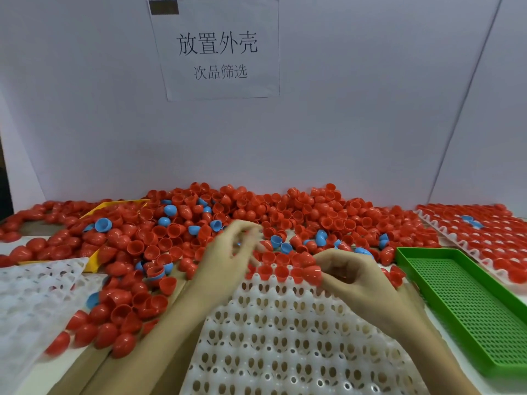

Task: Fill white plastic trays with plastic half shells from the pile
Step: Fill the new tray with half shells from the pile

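1. Nearest: white plastic tray [285, 337], moulded grid of round sockets with dark holes at their bottoms. It lies flat on the bench [42, 374], centred under both forearms, its long axis running away from the viewer toward the pile. Almost all sockets bare; only the far row carries red half shells [273, 270], seated open side down, domes up.
2. Right hand [353, 277]: over the tray's far right corner, fingers curled, grip pinching a red half shell [310, 273] between thumb and fingertips. Shell dome faces left and slightly up; blurred.
3. Left hand [228, 252]: just beyond the tray's far edge, over the near fringe of the pile. Strong motion blur; fingers look loosely spread, cannot tell whether this grip holds anything.
4. Left of the tray: second white tray [34, 295], empty sockets, partly overlapped by loose shells.
5. Right of the tray: green perforated tray [470, 303], long axis angled away to the left.
6. Further: pile of half shells [256, 218] across the bench, mostly red, some blue; orientations mixed, some open side up, some dome up. A yellow tray edge [114, 206] shows under the pile, left.
7. Far right: filled tray [484, 238], red domes up, two blue shells among them.
8. Back: white wall with paper sign [216, 49], printed characters.
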Tool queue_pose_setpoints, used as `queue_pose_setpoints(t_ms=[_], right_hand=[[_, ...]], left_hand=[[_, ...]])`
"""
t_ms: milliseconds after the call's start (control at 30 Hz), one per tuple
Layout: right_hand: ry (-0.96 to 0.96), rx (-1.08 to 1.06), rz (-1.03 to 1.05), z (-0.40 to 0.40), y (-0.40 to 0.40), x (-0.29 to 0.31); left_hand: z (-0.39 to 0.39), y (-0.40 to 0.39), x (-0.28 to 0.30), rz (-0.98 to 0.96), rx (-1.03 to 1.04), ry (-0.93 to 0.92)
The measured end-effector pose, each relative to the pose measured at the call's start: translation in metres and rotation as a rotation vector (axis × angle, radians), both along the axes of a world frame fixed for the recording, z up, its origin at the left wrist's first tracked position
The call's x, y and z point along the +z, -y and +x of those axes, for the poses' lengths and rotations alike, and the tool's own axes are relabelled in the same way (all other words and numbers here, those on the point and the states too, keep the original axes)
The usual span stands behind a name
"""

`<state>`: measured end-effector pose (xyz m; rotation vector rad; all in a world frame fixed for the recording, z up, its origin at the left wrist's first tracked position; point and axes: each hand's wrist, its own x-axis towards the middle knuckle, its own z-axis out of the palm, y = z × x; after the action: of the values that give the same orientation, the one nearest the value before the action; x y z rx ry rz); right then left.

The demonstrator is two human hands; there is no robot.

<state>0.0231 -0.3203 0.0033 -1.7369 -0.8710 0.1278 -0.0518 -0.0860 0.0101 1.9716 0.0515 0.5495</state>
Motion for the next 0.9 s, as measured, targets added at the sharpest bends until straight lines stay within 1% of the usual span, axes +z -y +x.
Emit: queue_pose_setpoints(t_ms=[67,100,167,300,400,533,633,767,900], right_hand=[[0.043,-0.07,-0.022,0.005,0.004,-0.001],[0.067,-0.101,-0.041,0.006,0.006,-0.002],[0.091,-0.133,-0.062,0.008,0.007,-0.002],[0.103,-0.139,-0.082,0.011,0.009,-0.002],[0.17,-0.14,-0.141,0.007,-0.001,-0.001],[0.331,-0.081,-0.364,-0.003,-0.032,0.005],[0.41,-0.007,-0.531,-0.01,-0.064,0.006],[0.495,0.044,-0.593,-0.017,-0.115,0.001],[0.586,0.01,-0.743,-0.016,-0.146,-0.003]], left_hand=[[0.0,-0.023,-0.007,0.083,0.24,0.028],[-0.003,-0.029,-0.015,0.118,0.318,0.02],[-0.01,-0.035,-0.036,0.174,0.392,-0.002],[-0.011,-0.044,-0.052,0.268,0.398,-0.058],[-0.012,-0.044,-0.052,0.359,0.376,-0.109],[-0.016,-0.045,-0.055,0.3,0.346,-0.136],[-0.013,-0.051,-0.054,0.281,0.348,-0.163],[-0.016,-0.062,-0.049,0.352,0.361,-0.131],[-0.021,-0.077,-0.046,0.458,0.411,-0.024]])
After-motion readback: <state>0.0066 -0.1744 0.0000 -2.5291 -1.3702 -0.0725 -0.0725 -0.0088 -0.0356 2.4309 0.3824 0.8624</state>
